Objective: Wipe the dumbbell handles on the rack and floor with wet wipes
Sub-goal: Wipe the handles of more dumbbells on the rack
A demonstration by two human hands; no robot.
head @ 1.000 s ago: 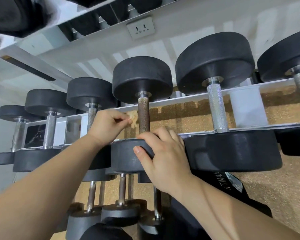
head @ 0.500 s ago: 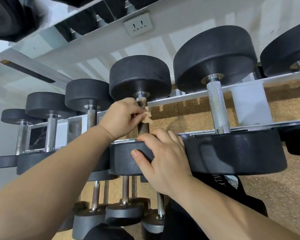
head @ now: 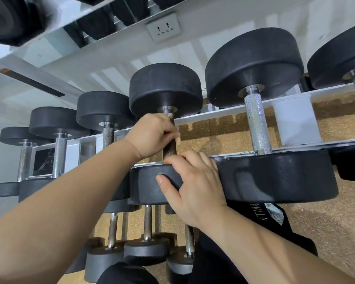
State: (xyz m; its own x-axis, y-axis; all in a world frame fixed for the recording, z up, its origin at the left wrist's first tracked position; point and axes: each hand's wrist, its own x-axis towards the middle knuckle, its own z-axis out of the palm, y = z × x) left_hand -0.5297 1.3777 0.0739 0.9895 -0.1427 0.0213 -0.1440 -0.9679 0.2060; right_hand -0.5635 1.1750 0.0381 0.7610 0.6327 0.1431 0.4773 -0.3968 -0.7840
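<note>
We see the middle dumbbell (head: 166,89) lying across the white rails of the rack (head: 223,113), its far head toward the wall and its near head toward us, with its dark, rusty-looking handle (head: 169,149) spanning the gap between the rails. Our left hand (head: 152,136) is curled round the far half of that handle, and a small, pale, tan-stained scrap of wet wipe (head: 177,138) shows just past the fingertips, pressed against the metal. Our right hand (head: 193,181) grips the near head of the same dumbbell, with the fingers hooked over its top edge close to the handle's base and the thumb laid flat on the rounded black face. Just right of it sits a larger dumbbell (head: 254,64) with a bright knurled handle, and smaller dumbbells (head: 105,109) step away to the left on the same rails. Below, on the lower tier, more dumbbells (head: 146,249) rest with their thin handles pointing up toward us. A wall socket (head: 164,27) sits on the far wall above the rack. The speckled brown floor (head: 336,232) shows through the rails and to the right, where a black garment (head: 260,214) with white lettering hangs under the larger dumbbell's near head.
</note>
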